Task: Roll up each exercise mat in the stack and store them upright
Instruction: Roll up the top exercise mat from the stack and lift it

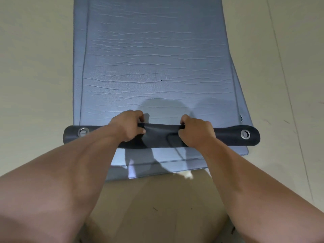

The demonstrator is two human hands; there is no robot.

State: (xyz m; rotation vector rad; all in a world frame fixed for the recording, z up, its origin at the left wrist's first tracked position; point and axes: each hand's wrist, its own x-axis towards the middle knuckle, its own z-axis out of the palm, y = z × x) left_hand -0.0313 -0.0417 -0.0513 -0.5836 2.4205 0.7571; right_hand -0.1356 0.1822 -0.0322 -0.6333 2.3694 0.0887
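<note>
Mat (154, 55) blue-grey, creased; near end folded, hands (162, 131) gripping.

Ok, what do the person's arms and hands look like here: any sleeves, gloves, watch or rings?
Both forearms are bare to the frame edge, with no sleeves in view. The left hand and right hand wear no gloves; no watch, band or rings show.

Two bare forearms — no sleeves, watch or rings; both hands (128, 126) uncovered — khaki trousers below.
</note>
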